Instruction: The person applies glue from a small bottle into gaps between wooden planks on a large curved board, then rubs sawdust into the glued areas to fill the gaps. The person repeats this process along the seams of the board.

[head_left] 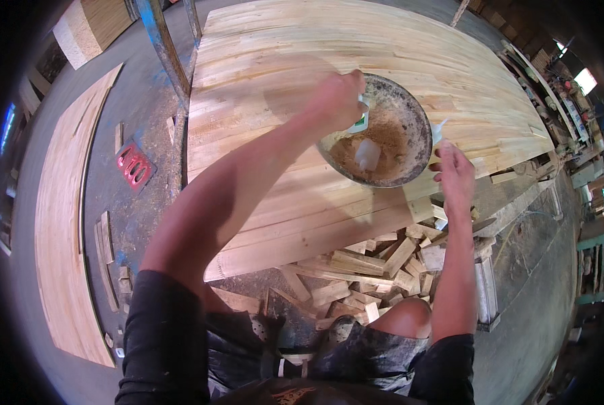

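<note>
Holding a small bottle (360, 120) pinched in the left hand (339, 100) over the bowl (420, 115) | bowl of brown powder rests on the panel (302, 67) | right hand (454, 173) spread, beside bowl's rim

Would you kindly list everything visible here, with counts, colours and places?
Panel: one, pale wood strips, large, centre and top.
Bowl: one, dark metal, on the panel's right part, holding brown sawdust.
White blob: one, lying on the sawdust.
Bottle: one, white with a green label, mostly hidden in the left hand over the bowl.
Offcuts: many, pale wood, piled on the floor below the panel.
Second panel: one, pale wood, flat on the grey floor at left.
Red object: one, on the floor left of the panel.
Left hand: gripping the bottle.
Right hand: open, at the bowl's right edge.
</note>
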`<state>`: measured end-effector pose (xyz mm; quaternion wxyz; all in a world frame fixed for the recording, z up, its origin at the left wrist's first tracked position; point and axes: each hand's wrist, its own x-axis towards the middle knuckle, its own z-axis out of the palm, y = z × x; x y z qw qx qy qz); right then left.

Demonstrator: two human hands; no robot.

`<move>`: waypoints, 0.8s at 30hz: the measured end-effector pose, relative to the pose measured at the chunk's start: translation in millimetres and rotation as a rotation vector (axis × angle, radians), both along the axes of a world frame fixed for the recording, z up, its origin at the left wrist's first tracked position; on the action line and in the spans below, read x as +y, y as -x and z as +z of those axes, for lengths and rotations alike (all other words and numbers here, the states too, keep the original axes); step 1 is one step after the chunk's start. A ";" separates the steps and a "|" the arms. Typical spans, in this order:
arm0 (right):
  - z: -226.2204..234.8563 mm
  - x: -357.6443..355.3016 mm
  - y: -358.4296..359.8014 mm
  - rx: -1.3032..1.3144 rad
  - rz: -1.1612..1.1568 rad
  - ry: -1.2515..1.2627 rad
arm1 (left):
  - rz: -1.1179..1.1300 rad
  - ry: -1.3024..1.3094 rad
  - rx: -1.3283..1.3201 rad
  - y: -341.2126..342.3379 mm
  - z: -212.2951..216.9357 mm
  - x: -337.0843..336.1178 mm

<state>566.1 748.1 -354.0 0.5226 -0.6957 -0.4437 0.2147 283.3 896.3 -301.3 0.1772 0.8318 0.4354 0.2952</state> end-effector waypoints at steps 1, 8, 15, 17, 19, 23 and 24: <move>9.5 -0.3 15.4 0.043 0.088 0.044 | 0.012 -0.079 0.084 -8.5 -1.2 2.0; 36.8 12.4 69.1 0.141 0.173 0.188 | -0.334 -0.514 0.373 7.1 -9.9 -19.0; 46.5 3.8 108.9 0.107 0.417 0.238 | -0.838 -0.126 0.579 57.4 -8.5 -40.3; 44.6 -0.8 124.2 0.131 0.433 0.207 | -0.580 -0.002 0.439 65.9 -0.4 -31.8; 43.1 -5.6 136.3 0.156 0.444 0.221 | -0.398 0.062 0.226 75.8 7.2 -21.9; 44.6 -14.4 151.1 0.145 0.506 0.215 | -0.246 -0.135 0.493 89.2 16.9 -21.2; 45.8 -15.1 154.8 0.166 0.496 0.237 | -0.144 -0.221 0.562 91.0 20.0 -27.7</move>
